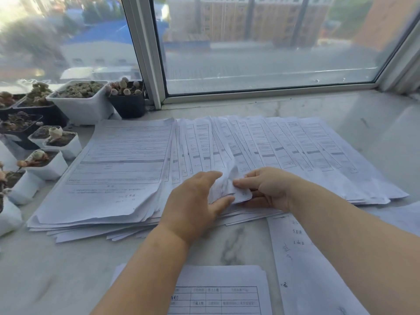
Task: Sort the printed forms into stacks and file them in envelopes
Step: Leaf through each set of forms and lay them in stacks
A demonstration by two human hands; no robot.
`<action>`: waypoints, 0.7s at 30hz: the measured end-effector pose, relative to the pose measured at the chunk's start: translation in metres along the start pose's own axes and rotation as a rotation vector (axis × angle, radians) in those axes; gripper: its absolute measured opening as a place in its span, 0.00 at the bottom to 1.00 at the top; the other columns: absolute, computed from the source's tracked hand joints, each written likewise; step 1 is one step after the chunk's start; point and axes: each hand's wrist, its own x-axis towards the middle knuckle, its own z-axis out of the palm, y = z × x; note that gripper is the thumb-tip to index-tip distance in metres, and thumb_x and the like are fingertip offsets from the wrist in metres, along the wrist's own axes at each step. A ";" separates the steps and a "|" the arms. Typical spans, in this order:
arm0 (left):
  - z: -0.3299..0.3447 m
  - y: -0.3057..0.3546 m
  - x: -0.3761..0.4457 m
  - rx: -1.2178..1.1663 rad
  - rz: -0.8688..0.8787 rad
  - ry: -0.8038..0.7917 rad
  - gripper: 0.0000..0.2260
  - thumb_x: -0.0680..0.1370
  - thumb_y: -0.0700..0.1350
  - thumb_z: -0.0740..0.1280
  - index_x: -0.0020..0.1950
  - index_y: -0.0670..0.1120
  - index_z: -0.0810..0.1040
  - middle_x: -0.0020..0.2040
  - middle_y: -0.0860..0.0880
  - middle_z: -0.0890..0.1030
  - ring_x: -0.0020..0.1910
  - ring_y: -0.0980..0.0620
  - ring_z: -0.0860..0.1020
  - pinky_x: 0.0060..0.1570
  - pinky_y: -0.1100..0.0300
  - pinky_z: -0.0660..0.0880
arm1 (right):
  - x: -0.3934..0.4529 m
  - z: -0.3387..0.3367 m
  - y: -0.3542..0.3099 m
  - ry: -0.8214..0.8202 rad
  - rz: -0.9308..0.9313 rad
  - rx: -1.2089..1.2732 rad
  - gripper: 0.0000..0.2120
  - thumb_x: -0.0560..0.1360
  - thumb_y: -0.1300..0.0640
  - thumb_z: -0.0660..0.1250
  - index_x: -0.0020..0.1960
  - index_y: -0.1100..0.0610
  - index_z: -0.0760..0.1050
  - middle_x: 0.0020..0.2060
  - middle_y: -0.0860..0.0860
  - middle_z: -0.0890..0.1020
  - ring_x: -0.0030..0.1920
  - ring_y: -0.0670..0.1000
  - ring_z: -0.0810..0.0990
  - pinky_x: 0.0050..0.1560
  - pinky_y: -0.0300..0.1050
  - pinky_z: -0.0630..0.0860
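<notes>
White forms (261,144) fanned rightward, lengthwise windowward

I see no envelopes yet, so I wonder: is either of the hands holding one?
No, the left hand and right hand both pinch a crumpled sheet of the fanned forms.

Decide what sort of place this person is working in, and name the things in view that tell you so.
Probably a marble window ledge in an upper-floor room, used as a desk: the window looks down on buildings and a road, small potted succulents line the sill, and both hands sort fanned printed forms.
</notes>
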 end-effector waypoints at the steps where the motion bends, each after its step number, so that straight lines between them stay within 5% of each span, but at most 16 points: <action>1: 0.001 0.000 -0.001 -0.001 0.010 0.012 0.22 0.76 0.56 0.67 0.68 0.53 0.71 0.62 0.54 0.77 0.60 0.53 0.75 0.56 0.61 0.69 | 0.001 0.001 0.001 0.017 -0.009 -0.009 0.06 0.75 0.60 0.71 0.43 0.61 0.77 0.32 0.53 0.84 0.31 0.47 0.83 0.29 0.37 0.78; 5: 0.004 0.001 -0.005 -0.068 0.007 0.149 0.27 0.77 0.40 0.64 0.73 0.57 0.63 0.44 0.53 0.79 0.42 0.46 0.78 0.38 0.62 0.64 | -0.001 -0.005 0.000 -0.058 -0.007 0.019 0.05 0.76 0.59 0.70 0.44 0.61 0.77 0.34 0.54 0.84 0.33 0.49 0.83 0.33 0.39 0.80; 7: 0.002 0.002 -0.005 -0.123 0.059 0.189 0.35 0.77 0.35 0.62 0.74 0.64 0.54 0.56 0.52 0.78 0.44 0.48 0.77 0.40 0.60 0.68 | -0.002 -0.007 0.000 -0.086 0.005 0.067 0.03 0.76 0.61 0.69 0.46 0.61 0.77 0.37 0.56 0.84 0.34 0.51 0.84 0.33 0.40 0.81; 10: 0.002 0.000 -0.005 -0.089 0.098 0.135 0.27 0.78 0.36 0.63 0.69 0.64 0.66 0.68 0.50 0.71 0.55 0.45 0.77 0.48 0.53 0.76 | 0.001 0.001 0.001 0.009 -0.014 0.019 0.06 0.74 0.58 0.72 0.43 0.59 0.77 0.31 0.53 0.83 0.30 0.49 0.82 0.29 0.38 0.79; 12: 0.001 -0.003 -0.005 -0.064 0.068 0.097 0.13 0.77 0.48 0.67 0.62 0.56 0.77 0.58 0.55 0.76 0.49 0.51 0.78 0.48 0.60 0.73 | 0.004 0.009 0.001 0.085 -0.032 -0.027 0.09 0.73 0.56 0.74 0.39 0.58 0.76 0.26 0.50 0.82 0.25 0.47 0.80 0.26 0.36 0.76; 14: 0.001 -0.006 -0.006 -0.082 0.049 0.070 0.14 0.74 0.54 0.69 0.58 0.53 0.79 0.43 0.61 0.73 0.39 0.60 0.73 0.41 0.70 0.67 | 0.007 0.012 0.001 0.127 -0.043 -0.064 0.10 0.72 0.54 0.74 0.38 0.57 0.76 0.24 0.48 0.80 0.23 0.45 0.77 0.25 0.35 0.74; 18: -0.001 -0.005 -0.006 -0.103 0.023 0.121 0.04 0.78 0.47 0.66 0.50 0.49 0.80 0.34 0.55 0.71 0.34 0.57 0.69 0.36 0.71 0.63 | 0.002 0.004 -0.002 0.036 -0.032 -0.019 0.09 0.75 0.57 0.71 0.38 0.58 0.76 0.27 0.51 0.81 0.26 0.47 0.80 0.28 0.37 0.77; 21: -0.001 -0.007 -0.006 -0.137 -0.010 0.157 0.09 0.79 0.45 0.64 0.40 0.55 0.72 0.29 0.57 0.66 0.31 0.60 0.69 0.33 0.69 0.61 | -0.001 -0.001 -0.001 -0.014 -0.011 0.027 0.07 0.75 0.61 0.70 0.40 0.58 0.75 0.30 0.52 0.82 0.30 0.48 0.82 0.30 0.38 0.79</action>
